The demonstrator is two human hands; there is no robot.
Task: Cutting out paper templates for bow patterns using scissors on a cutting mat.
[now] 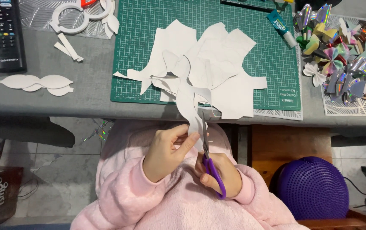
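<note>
My left hand (168, 151) pinches a curved white paper strip (188, 100) just below the table's front edge. The strip rises from my fingers up onto the green cutting mat (136, 51). My right hand (223, 174) grips purple-handled scissors (208, 155), whose blades point upward and are partly open around the paper's lower end. Both hands sit close together over my pink fleece lap. A heap of cut white paper pieces (210, 64) lies on the mat.
A black remote (5, 34) lies far left, with white bow-shaped cutouts (38, 82) and rings (70, 17) near it. A glue tube (281, 26) rests at the mat's right. Shiny bows (344, 55) pile far right. A purple spiky cushion (312, 189) sits lower right.
</note>
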